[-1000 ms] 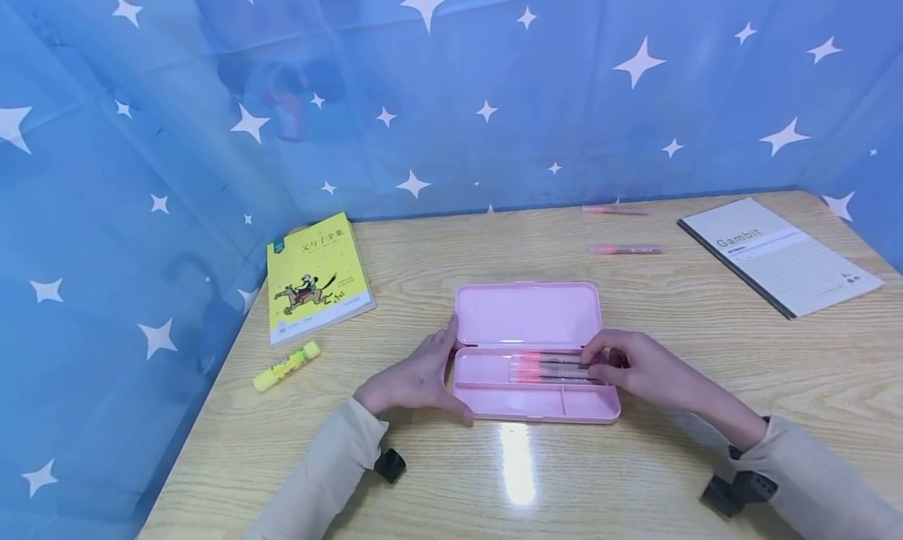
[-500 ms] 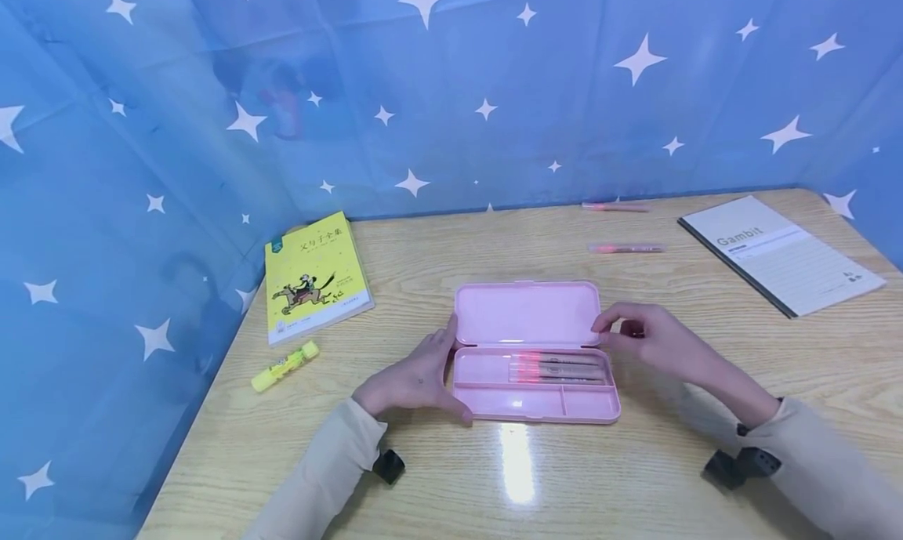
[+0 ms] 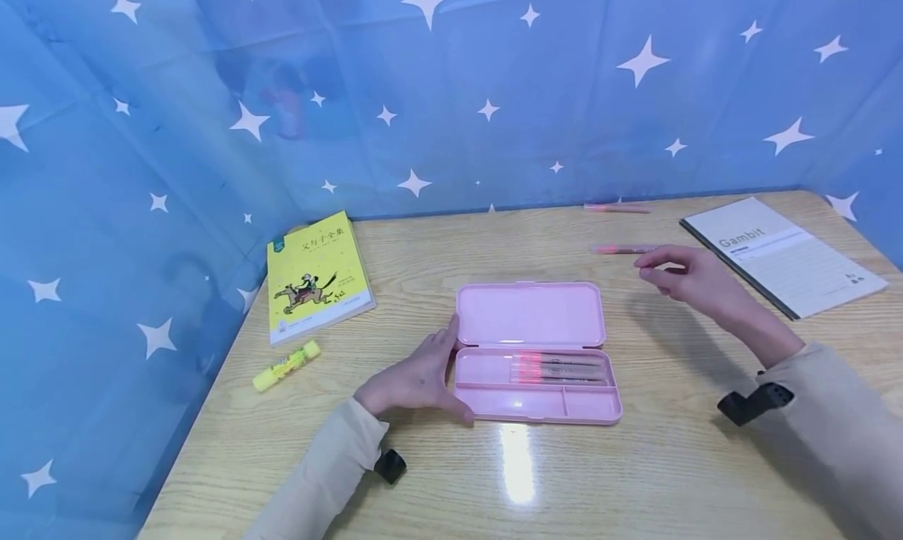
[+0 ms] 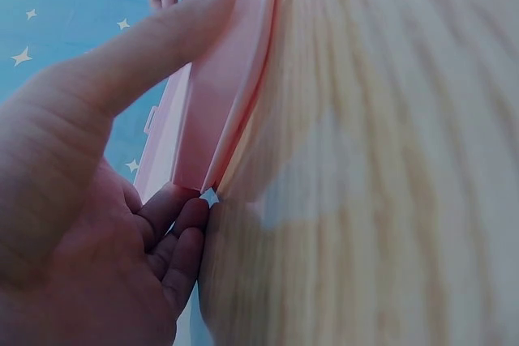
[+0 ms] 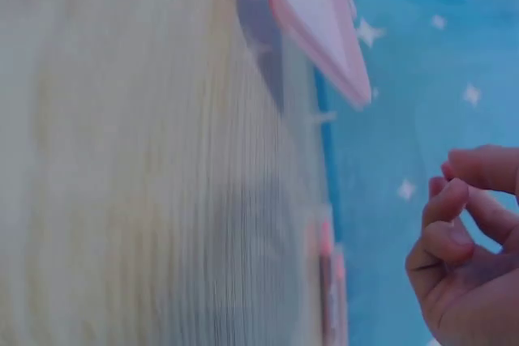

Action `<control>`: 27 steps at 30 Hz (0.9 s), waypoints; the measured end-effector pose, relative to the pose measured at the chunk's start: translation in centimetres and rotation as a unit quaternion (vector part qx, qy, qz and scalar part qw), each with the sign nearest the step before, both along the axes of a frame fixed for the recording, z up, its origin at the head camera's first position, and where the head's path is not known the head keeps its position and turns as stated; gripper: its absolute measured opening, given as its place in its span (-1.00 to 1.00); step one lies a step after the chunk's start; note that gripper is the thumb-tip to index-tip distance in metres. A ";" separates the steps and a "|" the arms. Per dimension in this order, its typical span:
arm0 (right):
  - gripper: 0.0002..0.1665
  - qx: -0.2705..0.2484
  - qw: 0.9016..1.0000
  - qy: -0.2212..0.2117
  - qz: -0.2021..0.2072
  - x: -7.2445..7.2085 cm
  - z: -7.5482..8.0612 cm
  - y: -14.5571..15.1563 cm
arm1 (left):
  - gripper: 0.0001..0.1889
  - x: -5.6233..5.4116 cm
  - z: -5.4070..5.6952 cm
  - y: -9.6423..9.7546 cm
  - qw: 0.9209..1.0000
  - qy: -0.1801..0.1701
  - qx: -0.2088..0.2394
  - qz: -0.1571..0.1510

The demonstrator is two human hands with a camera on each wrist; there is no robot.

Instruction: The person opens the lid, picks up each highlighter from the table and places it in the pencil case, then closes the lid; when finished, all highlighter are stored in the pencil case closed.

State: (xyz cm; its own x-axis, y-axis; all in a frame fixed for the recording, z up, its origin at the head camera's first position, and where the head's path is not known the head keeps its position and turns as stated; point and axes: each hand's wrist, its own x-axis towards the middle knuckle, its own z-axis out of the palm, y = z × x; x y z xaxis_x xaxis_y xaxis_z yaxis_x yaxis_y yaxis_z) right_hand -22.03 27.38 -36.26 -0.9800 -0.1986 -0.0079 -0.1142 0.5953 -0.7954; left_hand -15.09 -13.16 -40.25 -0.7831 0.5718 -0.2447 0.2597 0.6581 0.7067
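A pink pencil case [image 3: 509, 403] lies with its lid up on the wooden table. Three pens [image 3: 560, 370] with pinkish-red ends are side by side in its rear compartment; the two front compartments hold nothing. My left hand [image 3: 421, 371] grips the case's left end, thumb at the front edge and fingers toward the hinge, as the left wrist view also shows. Above the table, behind and right of the case, my right hand [image 3: 694, 281] holds nothing, its fingers loosely bent. Its fingertips are near a similar loose pen [image 3: 617, 249], whose right end the hand overlaps in the head view.
Farther back lies another pen [image 3: 616, 208] by the blue star-patterned curtain [image 3: 451, 93]. A Gambit notebook [image 3: 783, 258] is at the back right. On the left are a yellow book [image 3: 320, 277] and a yellow glue stick [image 3: 286, 366].
My right hand has let go of the pens in the case and moved back and to the right, toward the loose pen. My left hand has stayed at the case's left end.
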 end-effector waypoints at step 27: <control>-0.49 0.032 0.995 -0.013 -0.091 -6.7 -4.0 4.6 | 0.54 0.1 0.1 0.0 1.000 0.004 0.000 -0.003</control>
State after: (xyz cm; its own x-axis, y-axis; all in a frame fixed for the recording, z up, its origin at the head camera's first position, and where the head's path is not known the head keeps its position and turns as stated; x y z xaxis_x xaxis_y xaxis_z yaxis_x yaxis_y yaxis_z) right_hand -28.69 32.02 -40.21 -0.9991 -0.0163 -0.0400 0.0196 0.6531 -0.7570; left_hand -15.01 -13.18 -40.20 -0.7821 0.5760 -0.2378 0.2691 0.6564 0.7047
